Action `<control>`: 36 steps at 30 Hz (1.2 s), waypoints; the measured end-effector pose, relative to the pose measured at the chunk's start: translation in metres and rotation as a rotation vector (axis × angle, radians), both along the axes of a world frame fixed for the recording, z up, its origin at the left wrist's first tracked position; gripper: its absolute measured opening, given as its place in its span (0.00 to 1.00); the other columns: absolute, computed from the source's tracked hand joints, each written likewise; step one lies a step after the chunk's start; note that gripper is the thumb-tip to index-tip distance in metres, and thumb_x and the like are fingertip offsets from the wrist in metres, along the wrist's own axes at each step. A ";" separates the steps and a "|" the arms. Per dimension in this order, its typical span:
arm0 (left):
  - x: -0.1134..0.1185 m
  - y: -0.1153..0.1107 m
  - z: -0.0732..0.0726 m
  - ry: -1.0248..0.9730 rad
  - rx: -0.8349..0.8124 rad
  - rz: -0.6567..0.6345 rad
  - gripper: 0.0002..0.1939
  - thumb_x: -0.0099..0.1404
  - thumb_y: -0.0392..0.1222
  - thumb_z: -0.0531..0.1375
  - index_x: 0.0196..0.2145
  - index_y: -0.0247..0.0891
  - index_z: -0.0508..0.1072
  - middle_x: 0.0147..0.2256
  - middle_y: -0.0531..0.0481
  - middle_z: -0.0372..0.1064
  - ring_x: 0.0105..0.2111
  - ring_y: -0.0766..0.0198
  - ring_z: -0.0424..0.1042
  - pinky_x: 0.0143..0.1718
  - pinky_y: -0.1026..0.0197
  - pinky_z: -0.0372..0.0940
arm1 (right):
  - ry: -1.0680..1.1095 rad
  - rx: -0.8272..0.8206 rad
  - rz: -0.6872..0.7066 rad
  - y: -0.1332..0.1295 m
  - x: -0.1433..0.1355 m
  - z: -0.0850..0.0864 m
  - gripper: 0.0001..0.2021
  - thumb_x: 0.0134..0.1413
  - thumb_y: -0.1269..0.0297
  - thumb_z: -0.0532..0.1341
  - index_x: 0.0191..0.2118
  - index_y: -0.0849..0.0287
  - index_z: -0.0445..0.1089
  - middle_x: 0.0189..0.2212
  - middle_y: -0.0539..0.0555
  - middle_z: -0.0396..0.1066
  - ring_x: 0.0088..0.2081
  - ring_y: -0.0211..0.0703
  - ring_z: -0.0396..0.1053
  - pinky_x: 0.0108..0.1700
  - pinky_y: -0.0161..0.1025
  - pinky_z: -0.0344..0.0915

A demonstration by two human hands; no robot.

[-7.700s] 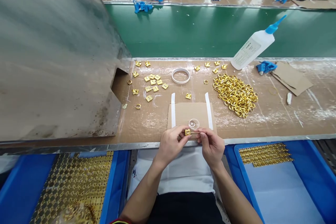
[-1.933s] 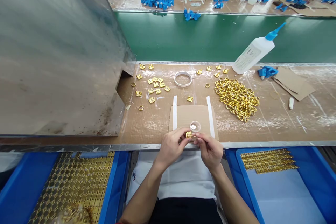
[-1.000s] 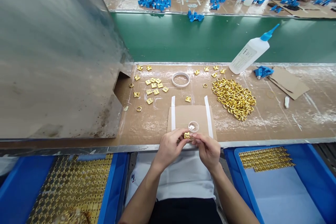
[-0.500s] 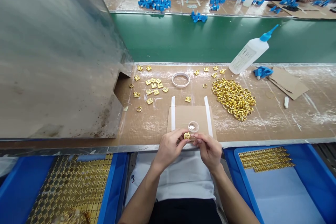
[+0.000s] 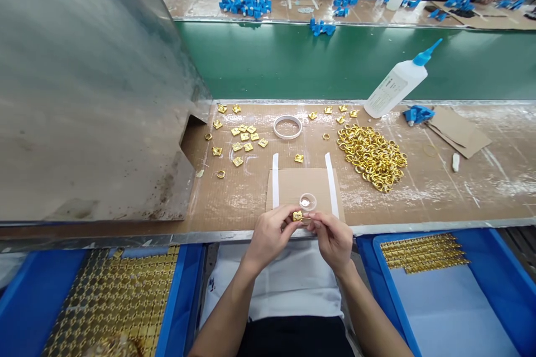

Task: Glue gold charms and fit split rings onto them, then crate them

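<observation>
Unmoved hands (image 5: 304, 234) (pinching square gold plate (image 5: 297, 216))

No text could be read anywhere. The white glue bottle (image 5: 396, 89) leaning at the far edge of the tabletop (image 5: 460, 189) carried a printed label, but its lines were too small and blurred to make out. No other thing bore legible marks.

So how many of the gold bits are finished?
Done: rows of gold pieces in the right blue bin, more in the left bin. In hand: left hand and right hand pinch one gold square piece. Left: the ring pile and loose squares.
</observation>
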State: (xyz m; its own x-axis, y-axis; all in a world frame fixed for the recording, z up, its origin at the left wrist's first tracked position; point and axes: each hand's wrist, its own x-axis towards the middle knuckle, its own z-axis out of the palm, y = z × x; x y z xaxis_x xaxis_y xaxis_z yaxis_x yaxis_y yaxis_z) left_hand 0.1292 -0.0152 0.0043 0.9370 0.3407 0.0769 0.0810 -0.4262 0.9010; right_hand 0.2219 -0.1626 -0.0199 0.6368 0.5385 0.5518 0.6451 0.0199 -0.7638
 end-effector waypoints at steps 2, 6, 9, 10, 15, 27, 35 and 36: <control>0.000 0.000 0.000 0.001 -0.004 -0.003 0.10 0.69 0.38 0.59 0.47 0.39 0.77 0.33 0.49 0.78 0.28 0.63 0.74 0.31 0.63 0.67 | -0.004 0.000 0.006 0.000 0.000 0.000 0.13 0.67 0.74 0.56 0.46 0.54 0.75 0.33 0.53 0.81 0.24 0.37 0.76 0.26 0.33 0.74; 0.000 -0.001 -0.002 0.006 0.000 -0.002 0.10 0.69 0.37 0.59 0.47 0.39 0.76 0.34 0.49 0.78 0.29 0.63 0.74 0.31 0.63 0.67 | -0.010 0.010 0.019 0.001 0.001 0.001 0.13 0.66 0.75 0.56 0.47 0.53 0.75 0.33 0.52 0.81 0.24 0.37 0.75 0.28 0.33 0.74; 0.000 0.000 -0.003 0.013 0.009 0.001 0.10 0.68 0.36 0.60 0.47 0.38 0.76 0.33 0.49 0.78 0.29 0.63 0.74 0.31 0.63 0.66 | 0.012 0.022 0.015 0.000 0.000 0.000 0.13 0.66 0.74 0.56 0.47 0.53 0.75 0.34 0.52 0.81 0.25 0.37 0.75 0.27 0.33 0.73; 0.000 0.000 -0.003 0.015 0.010 0.001 0.11 0.68 0.35 0.60 0.47 0.38 0.76 0.33 0.49 0.77 0.29 0.63 0.74 0.31 0.63 0.66 | 0.032 0.030 0.010 -0.001 -0.001 0.000 0.12 0.66 0.74 0.57 0.47 0.52 0.75 0.34 0.52 0.81 0.25 0.37 0.75 0.26 0.33 0.73; -0.001 -0.001 -0.003 -0.003 0.021 0.017 0.11 0.67 0.35 0.61 0.47 0.37 0.77 0.31 0.50 0.76 0.27 0.64 0.72 0.30 0.64 0.65 | 0.079 0.084 -0.112 0.001 0.006 0.009 0.12 0.66 0.73 0.57 0.45 0.52 0.76 0.37 0.54 0.78 0.25 0.38 0.74 0.24 0.34 0.71; -0.003 0.001 -0.005 -0.017 -0.012 0.012 0.10 0.67 0.36 0.61 0.46 0.38 0.77 0.29 0.51 0.76 0.24 0.65 0.71 0.30 0.64 0.65 | -0.165 -0.158 -0.162 0.012 0.024 0.014 0.11 0.65 0.73 0.58 0.41 0.54 0.77 0.33 0.53 0.70 0.32 0.41 0.72 0.33 0.37 0.71; 0.002 -0.001 -0.001 0.037 -0.006 0.041 0.10 0.65 0.34 0.62 0.45 0.37 0.77 0.29 0.51 0.76 0.27 0.63 0.73 0.32 0.64 0.66 | -0.031 -0.120 -0.148 0.010 0.025 0.016 0.09 0.64 0.71 0.59 0.38 0.56 0.77 0.32 0.53 0.72 0.32 0.41 0.73 0.32 0.37 0.72; 0.003 -0.001 0.000 0.043 -0.007 0.043 0.10 0.65 0.33 0.62 0.45 0.36 0.77 0.29 0.52 0.76 0.27 0.63 0.74 0.33 0.64 0.66 | 0.018 -0.106 -0.151 0.010 0.025 0.016 0.09 0.64 0.70 0.59 0.38 0.56 0.77 0.33 0.54 0.73 0.31 0.41 0.73 0.31 0.37 0.72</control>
State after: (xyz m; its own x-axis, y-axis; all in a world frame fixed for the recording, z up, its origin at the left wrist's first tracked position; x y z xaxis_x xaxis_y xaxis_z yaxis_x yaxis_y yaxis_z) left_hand 0.1322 -0.0161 0.0040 0.9241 0.3807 0.0344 0.1375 -0.4151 0.8993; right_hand 0.2469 -0.1528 -0.0034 0.7242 0.4906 0.4846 0.6208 -0.1578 -0.7680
